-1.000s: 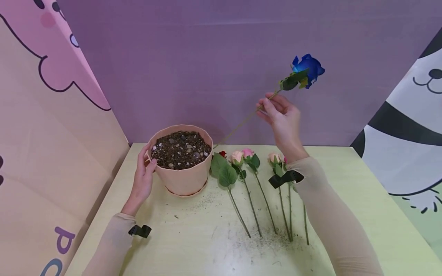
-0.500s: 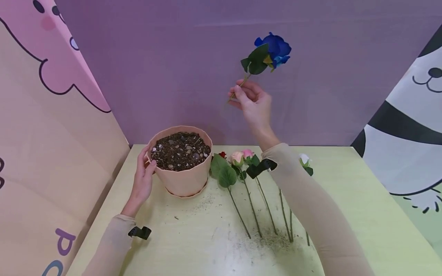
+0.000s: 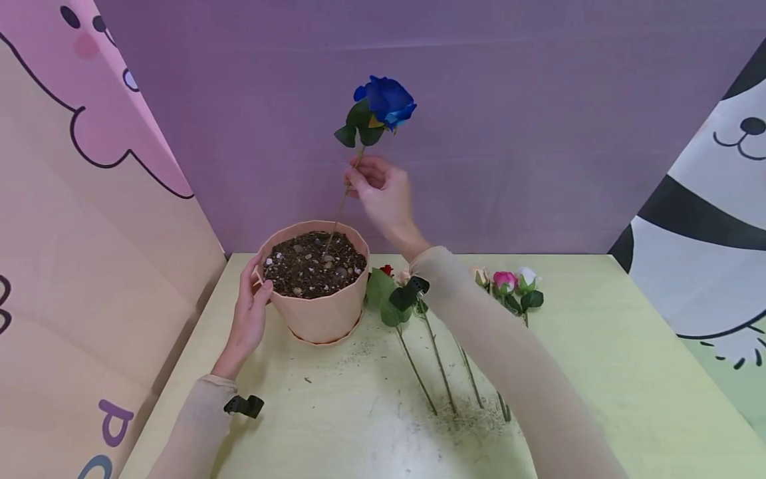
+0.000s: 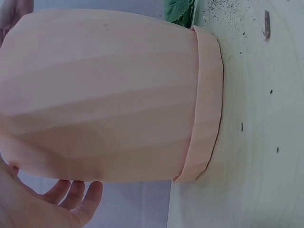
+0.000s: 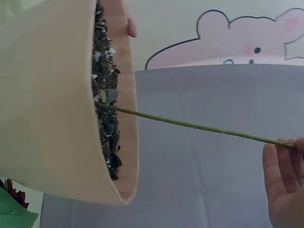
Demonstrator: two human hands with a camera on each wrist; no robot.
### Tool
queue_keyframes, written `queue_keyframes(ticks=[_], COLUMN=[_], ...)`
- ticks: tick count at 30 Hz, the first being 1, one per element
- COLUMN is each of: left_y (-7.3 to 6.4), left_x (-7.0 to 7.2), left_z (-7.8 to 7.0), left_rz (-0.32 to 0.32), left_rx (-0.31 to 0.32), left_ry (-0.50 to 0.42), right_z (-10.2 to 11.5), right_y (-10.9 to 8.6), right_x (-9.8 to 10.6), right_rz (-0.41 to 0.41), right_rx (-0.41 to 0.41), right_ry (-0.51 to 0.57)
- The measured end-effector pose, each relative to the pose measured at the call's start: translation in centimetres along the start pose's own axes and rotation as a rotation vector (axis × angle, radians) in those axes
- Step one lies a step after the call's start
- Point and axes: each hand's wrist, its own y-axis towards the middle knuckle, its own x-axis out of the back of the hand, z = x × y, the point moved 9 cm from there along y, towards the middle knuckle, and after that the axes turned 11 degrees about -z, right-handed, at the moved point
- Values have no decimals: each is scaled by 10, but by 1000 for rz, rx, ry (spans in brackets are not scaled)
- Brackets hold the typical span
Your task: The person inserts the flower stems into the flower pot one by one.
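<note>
My right hand [image 3: 385,196] pinches the stem [image 5: 194,126] of a blue artificial-looking rose [image 3: 387,103] just below its green leaves. The bloom leans slightly right above the pink flower pot [image 3: 317,318]. The stem's lower end meets the dark, pebbly soil [image 3: 299,269]; how deep it goes I cannot tell. My left hand [image 3: 247,316] holds the pot's left side, thumb near the front of the rim and fingers round the side. In the left wrist view, fingertips [image 4: 90,202] show along the pot's wall. The pot stands upright on its saucer [image 3: 326,339].
Right of the pot, several roses lie on the table [image 3: 598,372], among them a bright pink rose [image 3: 505,282] and a white rose [image 3: 528,276]. My right forearm covers part of them. Scattered soil crumbs [image 3: 479,422] lie near the stems. A purple backdrop [image 3: 538,166] stands behind.
My right hand has carried the blue rose leftward from beyond the pot's right side to over the pot, turning its stem steeper and lowering it to the soil. The left hand stays.
</note>
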Motion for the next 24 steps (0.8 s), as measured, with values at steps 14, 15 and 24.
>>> queue_keyframes(ticks=[14, 15, 24], left_y=[1, 1, 1], left_x=[0, 1, 3], left_z=[2, 2, 0], left_rz=[-21, -22, -21], left_rx=[16, 13, -14], left_ry=[17, 15, 9], right_z=[-15, -17, -52], right_y=[-30, -32, -56], right_x=[-42, -47, -70], right_rz=[125, 139, 233], right_rx=[123, 152, 267], right_ry=[-237, -265, -384])
